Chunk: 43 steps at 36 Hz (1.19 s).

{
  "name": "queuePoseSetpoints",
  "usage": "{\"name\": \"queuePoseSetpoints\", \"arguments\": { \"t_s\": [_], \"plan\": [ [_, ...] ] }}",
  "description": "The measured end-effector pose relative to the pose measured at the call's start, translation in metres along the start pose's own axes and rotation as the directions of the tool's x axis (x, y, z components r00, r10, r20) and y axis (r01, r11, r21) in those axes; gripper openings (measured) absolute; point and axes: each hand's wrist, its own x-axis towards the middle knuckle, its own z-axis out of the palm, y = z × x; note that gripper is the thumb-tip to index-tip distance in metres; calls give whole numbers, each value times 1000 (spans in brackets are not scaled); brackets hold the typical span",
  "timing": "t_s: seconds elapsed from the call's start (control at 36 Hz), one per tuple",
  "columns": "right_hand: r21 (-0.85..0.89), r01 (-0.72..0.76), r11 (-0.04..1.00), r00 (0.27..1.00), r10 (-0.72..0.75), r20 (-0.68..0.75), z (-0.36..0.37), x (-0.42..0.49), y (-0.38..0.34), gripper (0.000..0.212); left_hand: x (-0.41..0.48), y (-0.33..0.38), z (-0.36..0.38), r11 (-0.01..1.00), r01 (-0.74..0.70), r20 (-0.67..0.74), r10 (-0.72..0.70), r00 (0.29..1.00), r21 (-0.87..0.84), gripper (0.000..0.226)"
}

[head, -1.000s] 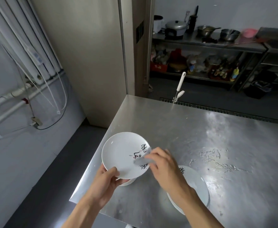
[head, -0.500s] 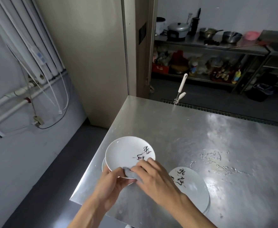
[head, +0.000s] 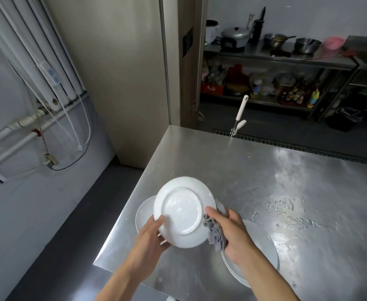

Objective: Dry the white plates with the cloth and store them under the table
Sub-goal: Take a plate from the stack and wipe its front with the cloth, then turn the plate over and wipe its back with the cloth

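over table corner | left hand grips upturned plate | right hand clutches cloth at rim

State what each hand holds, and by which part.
Left hand grips the upturned white plate by its lower-left rim; right hand clutches the bunched grey cloth.

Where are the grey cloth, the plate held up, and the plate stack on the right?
grey cloth [head: 216, 233]: head view, bunched fabric by the plate's edge.
held plate [head: 181, 210]: head view, its upturned underside.
right plate stack [head: 267, 244]: head view, bare top plate.
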Motion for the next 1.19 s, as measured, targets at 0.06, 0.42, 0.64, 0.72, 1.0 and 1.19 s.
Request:
{"name": "queuePoseSetpoints", "arguments": {
  "t_s": [0.06,0.42,0.64,0.72,1.0,1.19],
  "plan": [
    [35,-31,999,999,32,-36,-5,4,-4,20,0,1,-3,998,-40,20,41,999,-41,42],
    [-795,455,401,714,-697,57,9,13,-4,25,-1,-7,8,993,-62,56,68,996,-99,39],
    [-687,713,144,700,-213,682,19,3,-1,39,-4,-6,11,997,-64,74,68,995,-46,31],
    [-735,676,60,720,-266,641,8,10,-11,38,-3,-6,3,995,-70,55,74,996,-68,39],
    [-705,703,95,701,-264,663,20,-1,-13,30,-5,4,-1,991,-118,1,118,993,-66,43],
    [-782,623,21,731,-372,572,35,12,-12,48,-11,2,2,993,-113,25,114,993,-39,42]
  ]
}}
